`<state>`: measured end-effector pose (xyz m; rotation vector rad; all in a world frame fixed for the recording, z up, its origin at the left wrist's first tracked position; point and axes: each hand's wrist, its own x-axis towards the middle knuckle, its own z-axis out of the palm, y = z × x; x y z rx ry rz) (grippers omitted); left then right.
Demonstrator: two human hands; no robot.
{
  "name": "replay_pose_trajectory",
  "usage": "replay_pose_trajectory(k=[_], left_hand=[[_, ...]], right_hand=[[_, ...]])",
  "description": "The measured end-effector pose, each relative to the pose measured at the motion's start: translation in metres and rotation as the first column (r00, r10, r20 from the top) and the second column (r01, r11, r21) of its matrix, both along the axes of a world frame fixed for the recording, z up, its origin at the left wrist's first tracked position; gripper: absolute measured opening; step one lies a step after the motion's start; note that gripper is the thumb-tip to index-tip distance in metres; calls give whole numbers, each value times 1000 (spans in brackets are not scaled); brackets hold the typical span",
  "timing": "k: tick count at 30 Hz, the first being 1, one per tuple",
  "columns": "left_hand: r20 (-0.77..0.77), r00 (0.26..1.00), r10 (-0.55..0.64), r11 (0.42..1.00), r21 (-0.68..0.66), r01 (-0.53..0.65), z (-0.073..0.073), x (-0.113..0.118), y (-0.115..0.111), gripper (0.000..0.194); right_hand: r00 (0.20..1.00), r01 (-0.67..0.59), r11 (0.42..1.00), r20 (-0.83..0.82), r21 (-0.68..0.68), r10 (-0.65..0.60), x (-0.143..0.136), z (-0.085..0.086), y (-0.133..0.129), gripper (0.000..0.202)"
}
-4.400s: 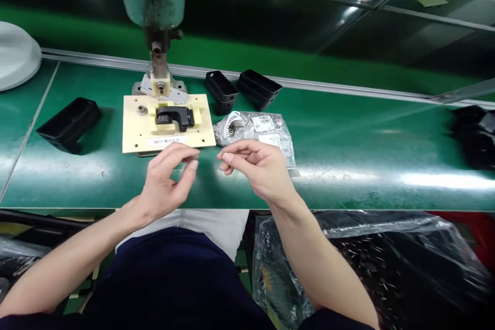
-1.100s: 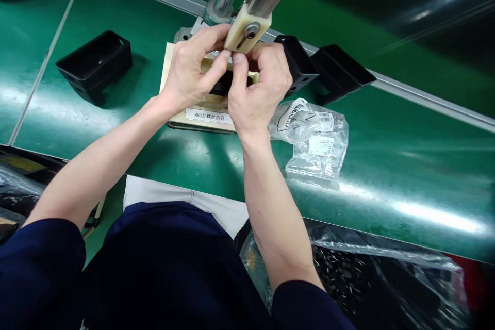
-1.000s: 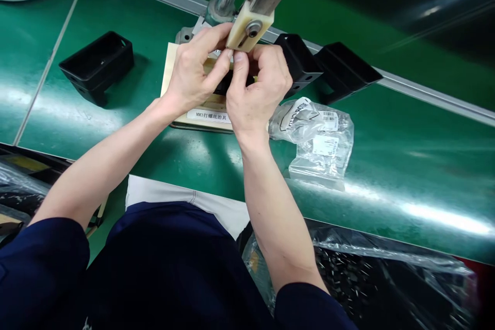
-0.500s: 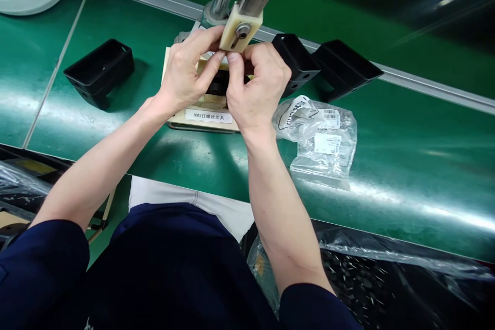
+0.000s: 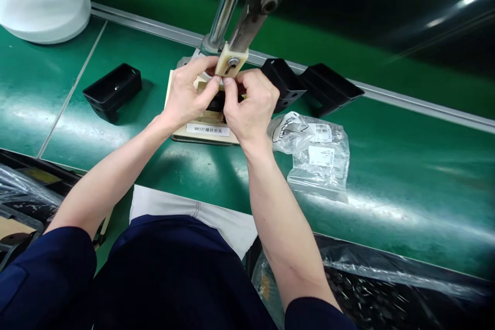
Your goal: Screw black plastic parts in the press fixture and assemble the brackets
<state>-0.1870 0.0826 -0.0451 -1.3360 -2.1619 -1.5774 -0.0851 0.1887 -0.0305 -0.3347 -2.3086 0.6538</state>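
My left hand and my right hand meet above a cream-coloured fixture with a white printed label. Thumbs and fingers are closed in a pinch just beneath a cream block. What the fingertips hold is hidden. The block is fixed with a bolt to the lower end of a slanted metal bar. Between my hands, a dark piece shows partly inside the fixture.
Black plastic housings stand on the green bench: one at the left, two at the back right. A clear plastic bag lies right of the fixture. A metal post rises behind; a white round base stands far left.
The view has shifted, so the bench and its things sit lower and more of the metal bar shows. My hands stay pinched under the block, with little visible change.
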Motion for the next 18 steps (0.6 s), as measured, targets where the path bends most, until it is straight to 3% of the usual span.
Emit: replay_pose_trajectory(k=[2, 4, 7, 8, 10, 13, 16, 18], left_hand=[[-2, 1000, 5, 999, 32, -5, 1, 0, 1, 24], [5, 1000, 8, 998, 65, -8, 4, 2, 2, 22], [79, 996, 47, 998, 39, -50, 15, 8, 1, 19], [117, 991, 67, 998, 3, -68, 19, 12, 0, 19], [86, 995, 57, 996, 65, -63, 26, 19, 0, 17], [22, 998, 66, 982, 177, -69, 26, 27, 4, 17], [-15, 996, 90, 965, 248, -84, 22, 30, 9, 23], [-28, 994, 101, 961, 261, -90, 19, 31, 10, 29]], right_hand=[[999, -40, 999, 15, 13, 39, 4, 7, 3, 21], [994, -102, 994, 26, 25, 102, 11, 25, 14, 17], [994, -82, 996, -79, -27, 80, 23, 77, 47, 9], [989, -52, 997, -140, -65, 42, 26, 101, 61, 10], [962, -6, 991, -271, -130, -30, 25, 158, 87, 12], [883, 58, 985, -453, -160, -125, 8, 262, 114, 13], [832, 174, 983, -526, -55, -177, -19, 366, 111, 11], [886, 176, 982, -445, 62, -130, -38, 416, 95, 17]])
